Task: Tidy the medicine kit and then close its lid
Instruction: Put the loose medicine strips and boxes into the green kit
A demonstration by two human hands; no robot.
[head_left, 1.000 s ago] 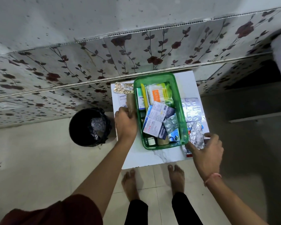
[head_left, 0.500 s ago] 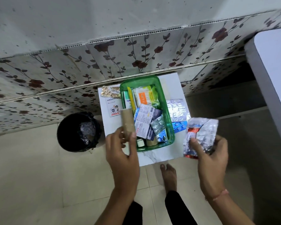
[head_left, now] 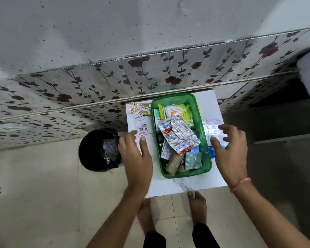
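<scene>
My hands, left [head_left: 136, 154] and right [head_left: 229, 151], hang open and empty beside the box [head_left: 205, 133]; strips [head_left: 214, 129] outside it remain, lid unseen.

Black bin [head_left: 98, 149] on tiled floor [head_left: 34, 194], rose-patterned wall panels [head_left: 168, 74]

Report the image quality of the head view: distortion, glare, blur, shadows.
Head view: wide-angle bending curves the floral wall panel edges; soft, even light, no hard shadows; glare washes out the blister packs under the right hand; the left hand is slightly motion-soft; the green box is sharp, its small print unreadable.
</scene>
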